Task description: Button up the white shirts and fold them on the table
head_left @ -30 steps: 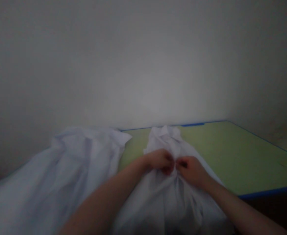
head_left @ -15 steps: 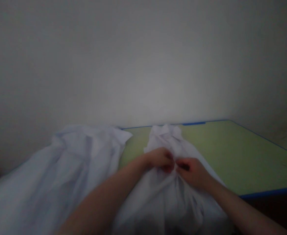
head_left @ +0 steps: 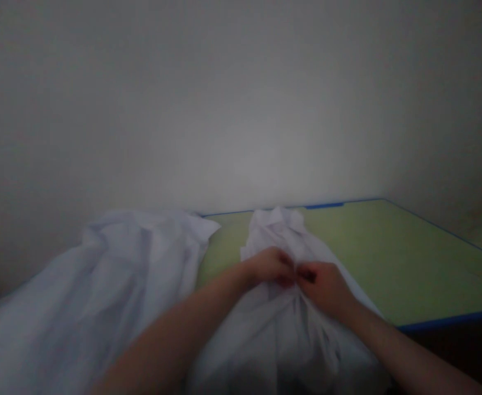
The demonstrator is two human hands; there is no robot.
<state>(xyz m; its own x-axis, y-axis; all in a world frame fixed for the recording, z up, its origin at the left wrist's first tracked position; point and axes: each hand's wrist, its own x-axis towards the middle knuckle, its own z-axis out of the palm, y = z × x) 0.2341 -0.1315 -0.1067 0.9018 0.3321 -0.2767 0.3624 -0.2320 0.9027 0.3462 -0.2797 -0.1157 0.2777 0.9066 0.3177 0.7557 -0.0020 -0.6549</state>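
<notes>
A white cloth garment (head_left: 261, 329) lies gathered over the table in front of me, its far end bunched up. My left hand (head_left: 274, 267) pinches the fabric near the garment's middle. Right against it, my right hand (head_left: 323, 285) grips the same spot, thumb and forefinger pressed together. Folds fan out toward me from where the fingertips meet. Whether a small part such as a button sits between the fingers is hidden. The picture is dim and blurred.
A second heap of white cloth (head_left: 113, 285) lies to the left. Both rest on a green table (head_left: 389, 252) with blue edging. Behind it rises a plain pale wall (head_left: 241, 109). The area below the table's right front edge is dark.
Both hands stay at the same spot on the cloth, their fingertips now slightly closer together. The view has shifted very slightly.
</notes>
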